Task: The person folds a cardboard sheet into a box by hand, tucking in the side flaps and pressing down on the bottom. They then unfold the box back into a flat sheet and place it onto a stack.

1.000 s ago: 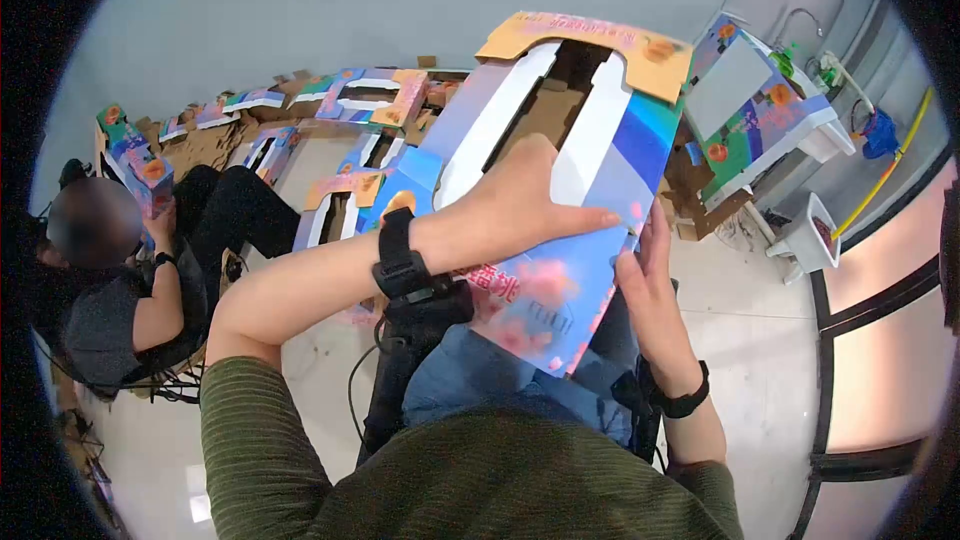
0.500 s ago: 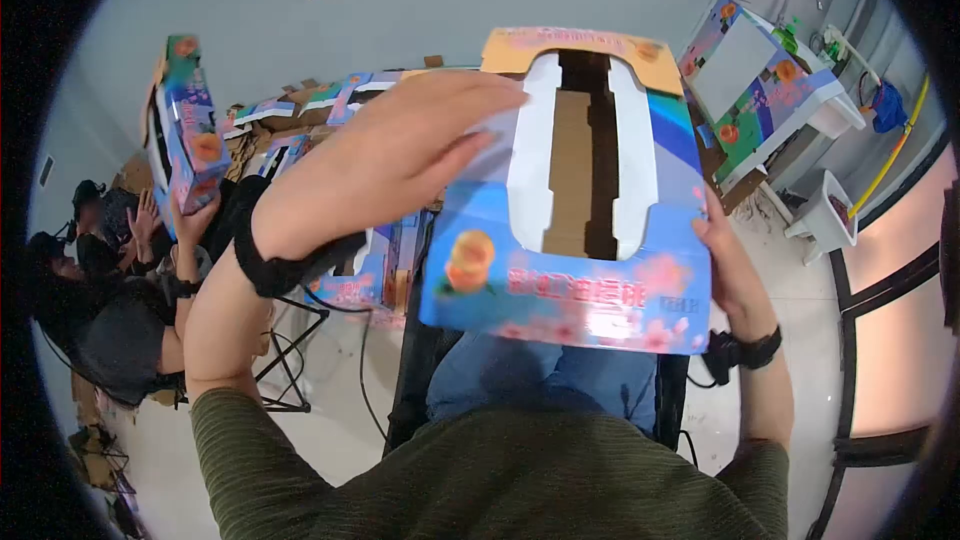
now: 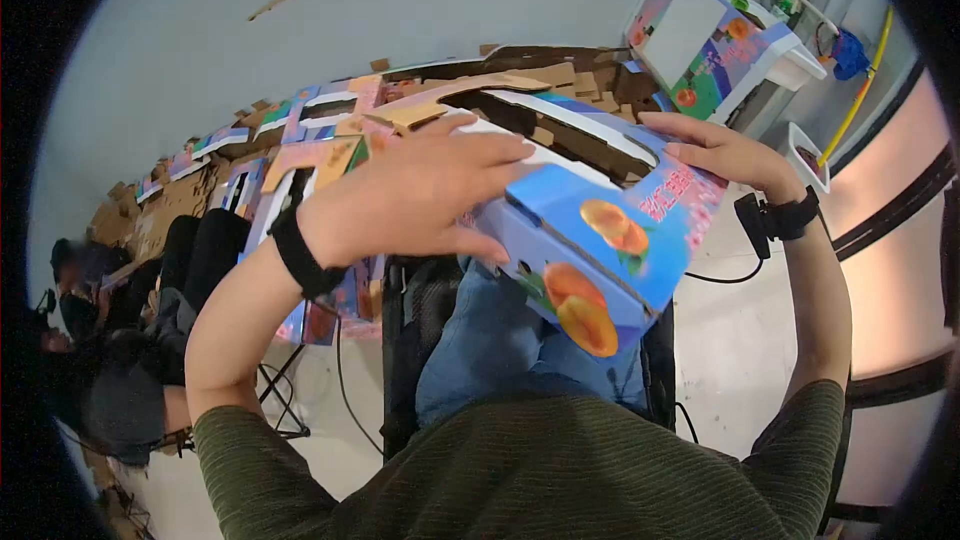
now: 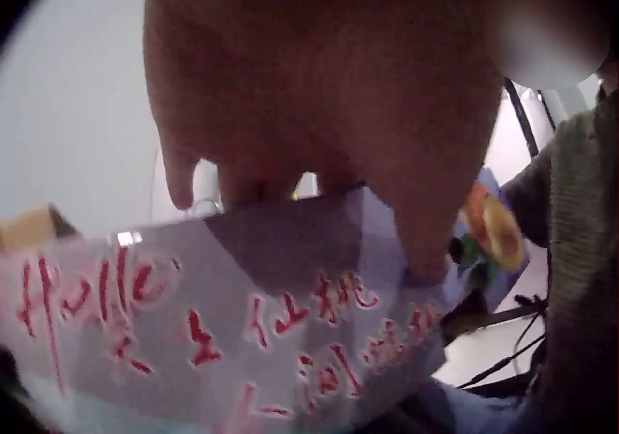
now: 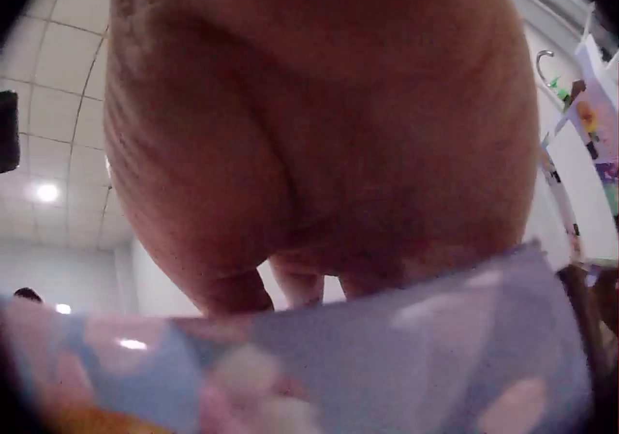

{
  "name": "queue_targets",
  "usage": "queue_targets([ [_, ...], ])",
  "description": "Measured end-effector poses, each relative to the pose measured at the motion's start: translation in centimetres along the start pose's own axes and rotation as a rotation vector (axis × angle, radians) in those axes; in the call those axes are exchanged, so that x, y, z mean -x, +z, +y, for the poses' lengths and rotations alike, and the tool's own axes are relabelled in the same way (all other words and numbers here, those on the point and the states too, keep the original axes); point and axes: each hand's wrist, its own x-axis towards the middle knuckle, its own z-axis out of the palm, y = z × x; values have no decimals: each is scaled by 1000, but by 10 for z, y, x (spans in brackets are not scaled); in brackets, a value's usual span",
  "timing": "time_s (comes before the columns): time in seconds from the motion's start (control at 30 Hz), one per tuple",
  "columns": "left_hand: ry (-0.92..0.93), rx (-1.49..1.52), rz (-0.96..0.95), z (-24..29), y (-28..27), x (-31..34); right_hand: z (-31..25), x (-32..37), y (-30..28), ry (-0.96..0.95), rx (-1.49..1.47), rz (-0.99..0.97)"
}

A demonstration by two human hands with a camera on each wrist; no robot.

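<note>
A printed cardboard fruit box point(image 3: 610, 280), blue and pink with peach pictures, stands tilted over my lap. An oblong opening with white inner flaps runs along its top. Across the left top edge rests my left hand point(image 3: 410, 185), with fingers stretched toward the opening and the thumb down on the side panel. My right hand point(image 3: 730, 155) lies over the opposite edge, its fingers reaching onto the top. In the left wrist view, red lettering covers the box's side panel point(image 4: 290, 347). The flowered side point(image 5: 416, 366) is below my palm in the right wrist view, and the fingertips are hidden behind the edge.
More printed boxes point(image 3: 330, 110) and cardboard line the wall, and one stands close at left point(image 3: 280, 185). A large box point(image 3: 690, 50) leans by the sink point(image 3: 795, 70). Another person point(image 3: 110, 360) sits at the left. A black cable point(image 3: 345, 380) hangs beside my seat.
The box has turned and tilted, bringing its peach-printed end toward me. My left hand has come down onto its edge. My right hand has moved from the side up over the top edge.
</note>
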Motion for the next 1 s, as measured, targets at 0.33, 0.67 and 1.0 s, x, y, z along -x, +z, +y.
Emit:
queue_targets([
  [0.33,-50,46,240,94,55,-33,-21,5,7,-79,223,101],
  [0.67,-243,-105,222,133,95,-47,-90,57,91,-467,614,55],
  [1.0,-335,-64,266,139,98,-51,-89,68,122,-376,750,-21],
])
